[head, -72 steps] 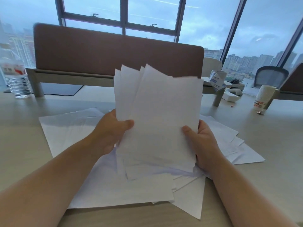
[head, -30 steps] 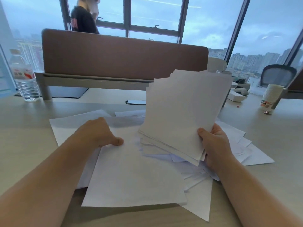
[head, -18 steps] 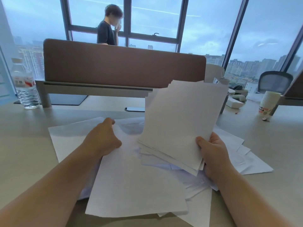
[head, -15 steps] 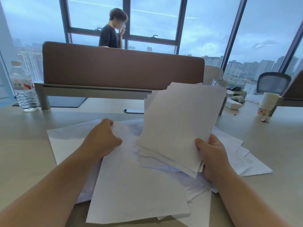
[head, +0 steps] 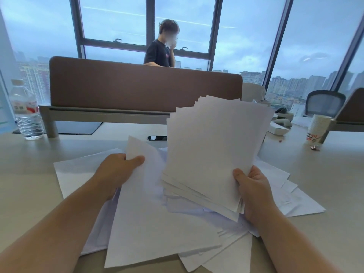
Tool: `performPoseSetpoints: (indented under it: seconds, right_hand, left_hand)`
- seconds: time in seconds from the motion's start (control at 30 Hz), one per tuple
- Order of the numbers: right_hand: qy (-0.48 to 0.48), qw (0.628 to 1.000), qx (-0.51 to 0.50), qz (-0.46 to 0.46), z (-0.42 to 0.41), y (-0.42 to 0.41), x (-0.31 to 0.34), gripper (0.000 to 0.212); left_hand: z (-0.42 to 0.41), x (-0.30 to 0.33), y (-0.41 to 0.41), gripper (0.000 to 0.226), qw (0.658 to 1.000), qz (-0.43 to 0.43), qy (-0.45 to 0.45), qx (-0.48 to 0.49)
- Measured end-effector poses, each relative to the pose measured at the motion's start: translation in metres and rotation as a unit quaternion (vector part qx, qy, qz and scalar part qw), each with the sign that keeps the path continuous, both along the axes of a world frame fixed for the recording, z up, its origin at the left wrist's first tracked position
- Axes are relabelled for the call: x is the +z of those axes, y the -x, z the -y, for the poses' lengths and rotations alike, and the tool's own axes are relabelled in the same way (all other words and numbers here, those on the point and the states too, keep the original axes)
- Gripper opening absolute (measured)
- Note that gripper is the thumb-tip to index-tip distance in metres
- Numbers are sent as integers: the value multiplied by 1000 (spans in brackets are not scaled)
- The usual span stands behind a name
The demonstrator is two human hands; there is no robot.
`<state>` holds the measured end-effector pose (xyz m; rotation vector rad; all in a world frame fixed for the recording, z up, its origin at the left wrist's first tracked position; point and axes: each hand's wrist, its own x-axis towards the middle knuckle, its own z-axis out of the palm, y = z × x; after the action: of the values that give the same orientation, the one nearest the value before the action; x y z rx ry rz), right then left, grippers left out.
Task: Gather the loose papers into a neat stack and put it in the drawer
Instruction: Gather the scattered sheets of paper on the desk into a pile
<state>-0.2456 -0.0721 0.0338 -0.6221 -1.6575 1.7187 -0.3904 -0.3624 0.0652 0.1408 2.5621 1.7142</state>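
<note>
White fanned paper stack (head: 212, 150) gripped by right hand (head: 254, 192); left hand (head: 116, 170) pinches single white sheet (head: 153, 209). Risk: uneven stack slips w/ one-corner hold.

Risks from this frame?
1. The stack in the right hand is fanned at its top edges and held at one corner; sheets might slide out.
2. The left hand pinches one sheet by its corner; it may fold or drag the loose papers beneath.
</note>
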Motion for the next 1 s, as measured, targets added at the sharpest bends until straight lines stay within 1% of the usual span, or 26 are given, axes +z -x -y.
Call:
performPoseSetpoints:
  seconds: [0.07, 0.1, 0.13, 0.17, 0.2, 0.27, 0.33, 0.4, 0.47, 0.53, 0.67, 0.77, 0.83, 0.9, 0.93, 1.0]
  right_hand:
    - [6, 1000, -2, 0, 1, 0, 0, 15]
    - [14, 1000, -1, -2, 1, 0, 0, 14]
    - [22, 1000, 1, -2, 1, 0, 0, 13]
    - [30, 1000, 3, -2, 2, -1, 0, 12]
    - [38, 999, 8, -6, 3, -1, 1, 12]
    - [52, 998, 17, -18, 5, -1, 2, 11]
    - [65, 997, 32, -27, 7, -2, 4, 12]
    - [70, 996, 57, -27, 10, -5, 7, 14]
    - [68, 994, 83, -17, 14, -7, 10, 15]
    - [67, 992, 106, -7, 16, -7, 10, 16]
    - [46, 988, 145, 20, 19, -5, 6, 20]
    - [29, 985, 168, 33, 19, -3, 4, 22]
    - [33, 984, 173, 33, 19, -4, 3, 21]
    - [36, 983, 177, 31, 18, -5, 5, 21]
    - [41, 982, 180, 29, 18, -6, 5, 21]
    - [48, 980, 194, 25, 19, -7, 6, 21]
  left_hand:
    - [0, -2, -1, 14, 995, -26, 88, -31]
    - [0, -2, -1, 16, 988, -54, 140, -25]
    - [0, -2, 0, 20, 982, -82, 172, -1]
    - [1, 0, 0, 23, 980, -97, 172, 27]
    - [3, 2, 0, 24, 982, -109, 144, 56]
    - [7, 8, 0, 26, 986, -117, 40, 110]
    - [8, 10, -1, 29, 985, -91, -71, 131]
    - [5, 11, -3, 33, 978, -53, -166, 112]
    - [-1, 12, -7, 32, 964, -7, -252, 82]
    - [-7, 13, -9, 30, 947, 33, -313, 59]
    - [-20, 17, -19, 34, 931, 74, -358, 10]
    - [-24, 17, -28, 36, 923, 91, -366, -76]
    - [-25, 10, -27, 33, 939, 81, -314, -115]
    - [-27, 1, -22, 33, 963, 50, -240, -113]
    - [-28, -4, -19, 35, 969, 41, -222, -101]
    - [-30, -7, -18, 34, 968, 40, -234, -76]
